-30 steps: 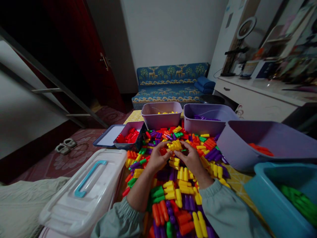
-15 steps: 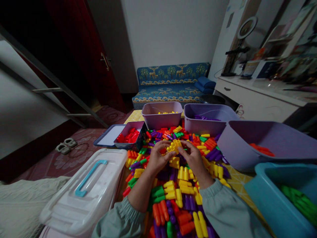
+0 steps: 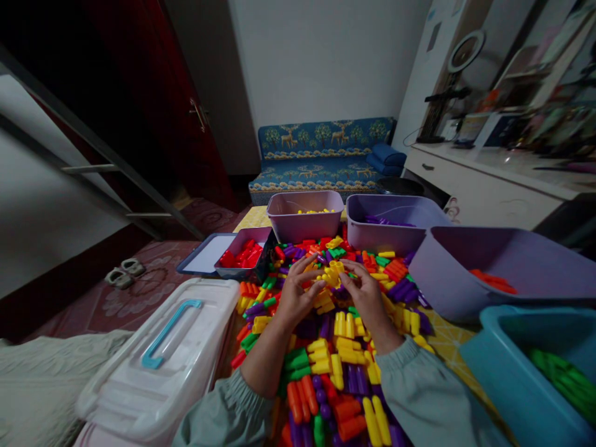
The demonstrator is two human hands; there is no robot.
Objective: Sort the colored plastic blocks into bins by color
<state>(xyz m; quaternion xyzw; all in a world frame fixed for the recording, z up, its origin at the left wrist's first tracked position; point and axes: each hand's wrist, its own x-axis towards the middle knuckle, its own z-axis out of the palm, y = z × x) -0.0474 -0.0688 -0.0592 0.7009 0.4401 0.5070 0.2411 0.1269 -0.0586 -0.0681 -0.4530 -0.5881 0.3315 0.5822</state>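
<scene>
In the middle of the head view, a cluster of yellow plastic building blocks [image 3: 334,273] with round, tube-like ends is raised above the pile. My right hand [image 3: 366,297] grips it from the right between thumb and fingers. Just to its left, my left hand [image 3: 298,295] has its fingers spread, with thumb and index tips close to the cluster; whether they touch it I cannot tell. Beneath both hands lies a loose pile of red, orange, yellow, green and purple blocks [image 3: 345,344].
Behind the pile stand a pink-purple bin [image 3: 305,226] with yellow blocks and a purple bin [image 3: 391,236] with purple ones. At right are a lilac bin [image 3: 442,279] and a blue bin [image 3: 507,354]. Leftward sit a small box [image 3: 235,273] of red blocks and a clear lid [image 3: 186,354].
The fingers of my left hand have spread and loosened from the yellow blocks. The cluster has shifted slightly right and tilted in my right hand.
</scene>
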